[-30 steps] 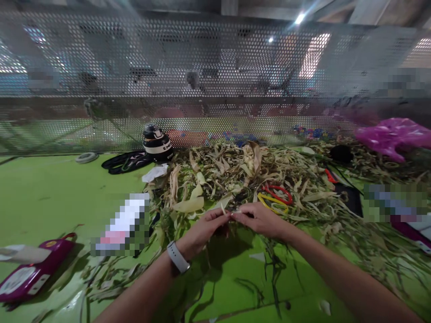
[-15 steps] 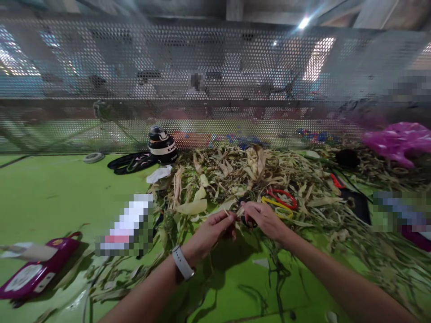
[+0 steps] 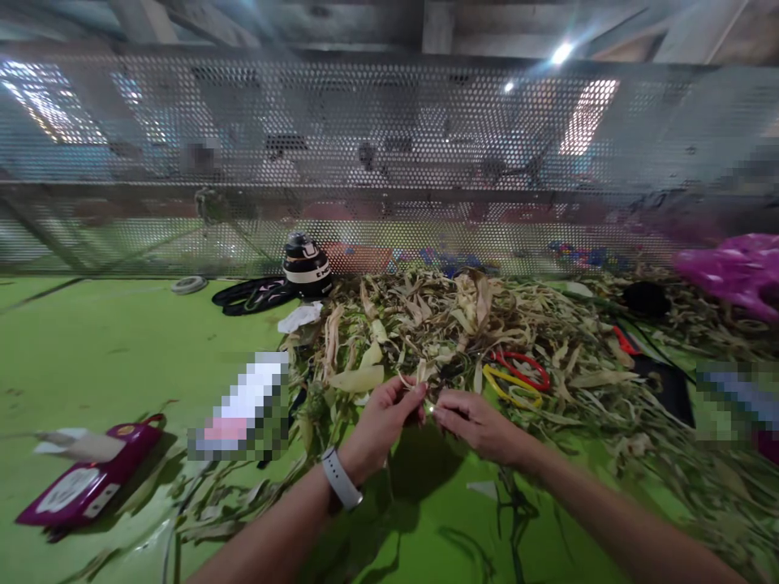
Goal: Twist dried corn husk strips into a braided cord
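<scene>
My left hand [image 3: 393, 414], with a pale strap on its wrist, is closed in a pinch on a thin, pale strip of dried husk [image 3: 421, 373] that sticks up past the fingertips. Just to its right, my right hand [image 3: 471, 420] is closed too, thumb against fingers. A small bright spot shows at its fingertips, but what it holds is too small to make out. Both hands are above the green table [image 3: 419, 511], in front of a heap of dried husks and leaves [image 3: 419, 312]. Close behind my right hand lie a yellow loop [image 3: 508, 389] and a red loop [image 3: 528, 367].
A black bottle [image 3: 306, 268] stands at the back left beside a black strap [image 3: 252, 295]. At left lie a purple packet [image 3: 91, 478] and a pixelated white item [image 3: 249, 397]. A perforated metal panel [image 3: 389, 122] rises behind. Pink plastic [image 3: 733, 272] sits at far right.
My right hand has come down slightly and its fingers have drawn closer together. The husk strip stands more clearly above my left fingers. The whole view has shifted a little.
</scene>
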